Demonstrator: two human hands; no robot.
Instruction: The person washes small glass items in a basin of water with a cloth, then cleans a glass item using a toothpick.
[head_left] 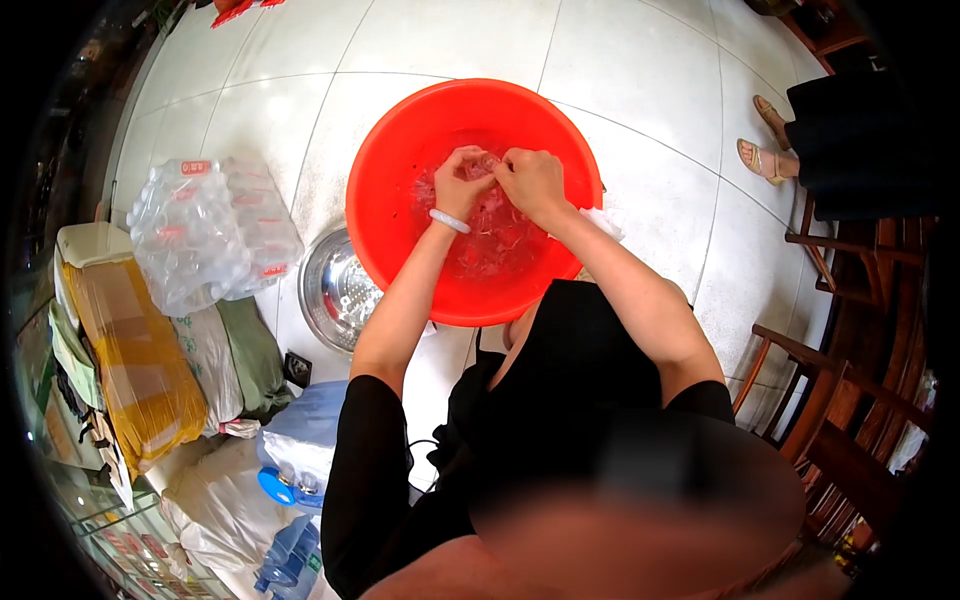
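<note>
A large red basin (pixel 400 130) stands on the tiled floor, with clear water and glassy, see-through items in it that I cannot make out singly. Over the middle of the basin, my left hand (pixel 460 185) has thumb and forefinger curved round a small clear thing (pixel 482 167). My right hand (pixel 532 182) is closed in a pinch at the other side of that same thing, its fingers pointing left. The two hands almost touch. A pale bracelet (pixel 450 221) circles my left wrist.
Left of the basin lies a round metal strainer (pixel 335 290). Beyond it are wrapped bottles (pixel 205 235), a taped box (pixel 140 350), sacks (pixel 215 500) and blue water jugs (pixel 290 555). Another person's sandalled feet (pixel 768 160) and wooden chairs (pixel 800 400) are at the right.
</note>
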